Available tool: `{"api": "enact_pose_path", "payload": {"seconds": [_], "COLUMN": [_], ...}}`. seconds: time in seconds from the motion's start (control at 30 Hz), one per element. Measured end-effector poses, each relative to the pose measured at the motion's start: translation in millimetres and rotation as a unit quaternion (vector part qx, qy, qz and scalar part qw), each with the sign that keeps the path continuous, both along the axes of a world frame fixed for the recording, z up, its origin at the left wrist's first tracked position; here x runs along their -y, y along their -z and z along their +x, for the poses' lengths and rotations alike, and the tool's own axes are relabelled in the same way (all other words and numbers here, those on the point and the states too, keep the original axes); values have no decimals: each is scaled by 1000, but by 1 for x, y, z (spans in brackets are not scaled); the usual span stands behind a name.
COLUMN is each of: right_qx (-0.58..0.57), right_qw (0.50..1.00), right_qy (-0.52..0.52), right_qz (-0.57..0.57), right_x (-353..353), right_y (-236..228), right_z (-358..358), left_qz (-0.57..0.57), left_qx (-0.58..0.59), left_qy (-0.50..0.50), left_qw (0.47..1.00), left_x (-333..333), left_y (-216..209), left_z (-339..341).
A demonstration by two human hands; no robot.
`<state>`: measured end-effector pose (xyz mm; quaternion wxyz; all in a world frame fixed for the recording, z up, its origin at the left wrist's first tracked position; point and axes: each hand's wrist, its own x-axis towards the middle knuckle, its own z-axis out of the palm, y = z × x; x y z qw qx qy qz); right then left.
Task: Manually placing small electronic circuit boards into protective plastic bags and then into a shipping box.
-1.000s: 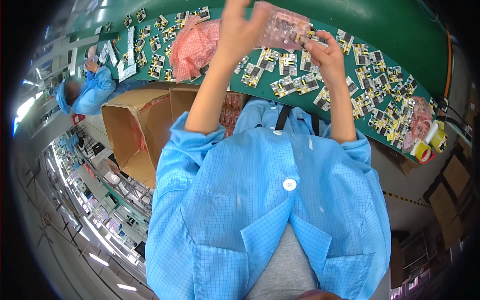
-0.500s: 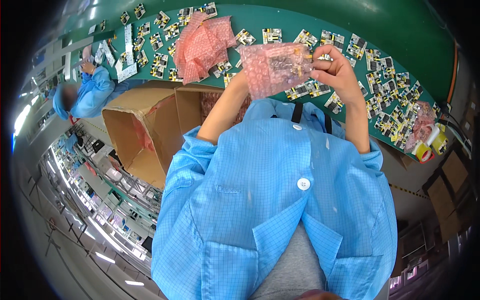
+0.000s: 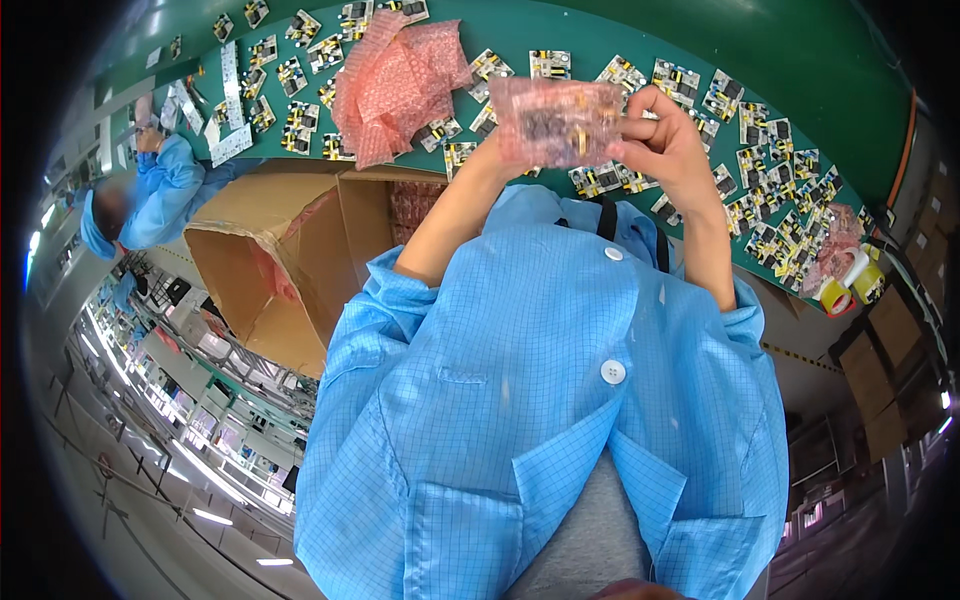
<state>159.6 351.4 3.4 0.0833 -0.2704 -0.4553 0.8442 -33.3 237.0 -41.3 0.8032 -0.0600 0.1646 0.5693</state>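
Note:
A pink bubble-wrap bag (image 3: 512, 110) is held up in front of my chest, above the near edge of the bench. Through its film shows a circuit board (image 3: 570, 128) with dark and yellow parts. My left hand (image 3: 496, 160) grips the bag from its left side, most of its fingers hidden behind the film. At the right end, my right hand (image 3: 660, 140) has its thumb and bent fingers closed on the edge of the bag. A loose pile of pink bubble-wrap bags (image 3: 405, 85) lies on the bench just beyond my left hand.
Several circuit boards (image 3: 765, 190) cover the green bench (image 3: 640, 40) on both sides. Tape rolls (image 3: 835, 295) sit at its right end. Open cardboard boxes (image 3: 255, 235) stand below the bench at left, one holding pink wrap. A co-worker (image 3: 150, 195) in blue works at far left.
The bag has turned and drawn together between my hands, and the board now sits deeper inside it. My right hand has shifted slightly left. The view has tilted a little.

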Motion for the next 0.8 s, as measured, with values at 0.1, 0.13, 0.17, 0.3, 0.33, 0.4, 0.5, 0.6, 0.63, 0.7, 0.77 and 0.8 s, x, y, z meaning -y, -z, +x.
{"api": "enact_pose_path", "payload": {"seconds": [0.1,0.13,0.17,0.3,0.33,0.4,0.5,0.6,0.63,0.7,0.77,0.8], "right_qx": [11,26,24,72,70,72,100,117,133,149,151,137], "right_qw": [996,994,993,988,987,987,978,975,970,965,963,968], "right_qy": [85,108,114,132,136,140,178,189,204,214,223,208], "right_qz": [0,13,22,46,46,44,46,14,4,-1,-16,-28], "right_x": [2,1,1,-7,-12,-19,-30,-38,-38,-39,-43,-46], "right_y": [6,7,8,16,19,25,32,42,46,53,60,61], "right_z": [-11,-14,-17,-28,-30,-35,-45,-56,-63,-73,-86,-93], "left_qz": [91,88,63,-40,-21,-80,-69,-8,-76,-74,-94,-90], "left_qx": [-621,-618,-523,-233,-184,-216,-117,-124,-247,-300,-314,-334], "left_qy": [10,11,-40,-152,-177,-154,-174,-201,-210,-207,-238,-262], "left_qw": [778,781,849,960,967,961,975,972,943,928,914,901], "left_x": [-20,-19,-18,-21,-21,-24,-44,-49,-55,-65,-80,-86], "left_y": [-12,-5,7,26,28,31,18,25,32,38,45,49], "left_z": [9,6,2,-4,-7,-16,-20,-16,-7,-3,-1,0]}}
